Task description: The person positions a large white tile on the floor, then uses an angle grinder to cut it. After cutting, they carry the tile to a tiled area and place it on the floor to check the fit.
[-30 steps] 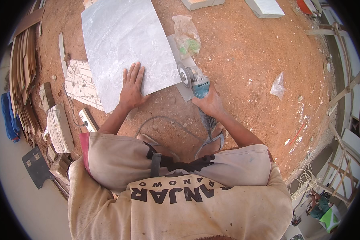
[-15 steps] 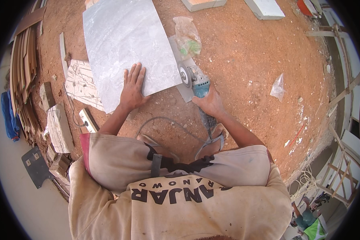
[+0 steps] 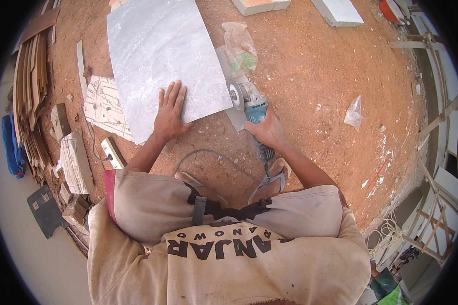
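Grey tile (image 3: 160,61) lies flat on red earth (image 3: 310,76); left hand (image 3: 169,113), fingers spread, presses palm-down on its near edge; right hand (image 3: 267,129) is wrapped around the body of a blue grinder (image 3: 249,101), whose disc (image 3: 234,94) meets the tile's right edge near its lower corner; a cable (image 3: 208,155) curls from the tool toward the knees; a plastic bag (image 3: 239,48) lies just beyond the grinder; stacked wood strips (image 3: 30,86) line the left side.

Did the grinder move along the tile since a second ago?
Yes, a little. The grinder in the right hand slid forward along the right edge of the tile, away from the person; the left hand stayed put.
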Motion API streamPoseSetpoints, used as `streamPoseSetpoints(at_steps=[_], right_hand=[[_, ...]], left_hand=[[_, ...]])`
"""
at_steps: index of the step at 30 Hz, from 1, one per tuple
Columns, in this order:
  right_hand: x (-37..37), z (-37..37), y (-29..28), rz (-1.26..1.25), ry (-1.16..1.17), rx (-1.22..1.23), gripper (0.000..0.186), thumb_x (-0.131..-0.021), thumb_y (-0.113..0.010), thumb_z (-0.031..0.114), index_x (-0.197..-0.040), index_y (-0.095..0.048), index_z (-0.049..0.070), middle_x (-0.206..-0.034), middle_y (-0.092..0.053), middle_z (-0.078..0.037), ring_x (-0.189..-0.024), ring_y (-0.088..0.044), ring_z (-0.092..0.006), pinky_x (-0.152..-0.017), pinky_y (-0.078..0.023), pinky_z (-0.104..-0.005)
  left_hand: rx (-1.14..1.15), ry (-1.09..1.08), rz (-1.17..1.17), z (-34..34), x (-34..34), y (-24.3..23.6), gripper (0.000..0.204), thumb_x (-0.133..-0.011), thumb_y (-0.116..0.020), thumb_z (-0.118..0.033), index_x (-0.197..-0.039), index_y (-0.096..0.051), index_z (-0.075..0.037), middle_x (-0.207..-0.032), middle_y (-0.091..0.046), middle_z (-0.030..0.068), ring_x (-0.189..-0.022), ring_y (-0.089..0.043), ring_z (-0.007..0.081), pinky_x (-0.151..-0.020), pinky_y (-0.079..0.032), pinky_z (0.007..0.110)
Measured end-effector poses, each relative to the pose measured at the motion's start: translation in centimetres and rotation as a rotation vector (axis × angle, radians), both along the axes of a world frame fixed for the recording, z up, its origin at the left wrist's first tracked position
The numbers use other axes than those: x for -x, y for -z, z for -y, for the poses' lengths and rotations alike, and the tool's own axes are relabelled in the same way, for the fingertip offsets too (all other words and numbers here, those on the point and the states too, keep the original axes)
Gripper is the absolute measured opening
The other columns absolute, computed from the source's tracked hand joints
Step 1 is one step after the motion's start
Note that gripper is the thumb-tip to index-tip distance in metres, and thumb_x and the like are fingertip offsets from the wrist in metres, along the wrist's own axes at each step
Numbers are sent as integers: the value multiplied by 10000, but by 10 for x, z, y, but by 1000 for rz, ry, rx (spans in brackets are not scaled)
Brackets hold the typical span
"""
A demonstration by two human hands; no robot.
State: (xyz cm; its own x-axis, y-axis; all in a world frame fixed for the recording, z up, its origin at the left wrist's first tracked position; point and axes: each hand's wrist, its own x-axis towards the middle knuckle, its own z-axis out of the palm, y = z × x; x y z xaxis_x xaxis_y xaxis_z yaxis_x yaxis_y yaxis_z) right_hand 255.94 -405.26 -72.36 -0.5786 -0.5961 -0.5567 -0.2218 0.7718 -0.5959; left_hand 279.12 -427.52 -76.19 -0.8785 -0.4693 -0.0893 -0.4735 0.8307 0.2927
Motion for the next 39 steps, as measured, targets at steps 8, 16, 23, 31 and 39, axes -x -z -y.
streamPoseSetpoints(at_steps=[8,16,23,31,39], right_hand=[[0,1,3,-5,8,-16,923,-698,-764,356,-1445,-393,-40,-1274,-628,-310,-1198,-627,-454,-1018,-502,-498],[2,6,-6,22,1,-51,930,-696,-761,350,-1449,-388,-48,-1285,-625,-308,-1201,-628,-445,-1027,-499,-494],[3,6,-1,32,16,-18,951,-694,-760,347,-1469,-373,-45,-1297,-620,-305,-1223,-614,-442,-1043,-489,-486],[5,5,8,-49,-34,-3,927,-702,-792,397,-1389,-390,-78,-1189,-655,-342,-1129,-659,-470,-967,-538,-499],[5,12,-1,-17,-1,58,886,-694,-776,361,-1367,-404,-78,-1192,-652,-343,-1136,-654,-473,-980,-531,-500]], left_hand=[[-3,-3,21,0,1,-1,1174,-656,-909,-299,-1599,-252,-57,-1674,-209,158,-1575,-145,324,-1301,-65,542],[-3,3,15,0,2,-2,1174,-654,-906,-310,-1597,-255,-51,-1674,-205,164,-1575,-142,328,-1296,-70,551],[-1,11,23,1,1,-2,1177,-650,-903,-305,-1598,-252,-52,-1675,-202,164,-1576,-139,328,-1296,-68,551],[4,9,35,1,2,0,1179,-653,-902,-310,-1600,-248,-56,-1675,-200,164,-1576,-136,326,-1296,-65,552],[2,13,28,1,1,0,1175,-660,-897,-311,-1601,-243,-53,-1673,-201,168,-1576,-133,333,-1297,-62,554]])
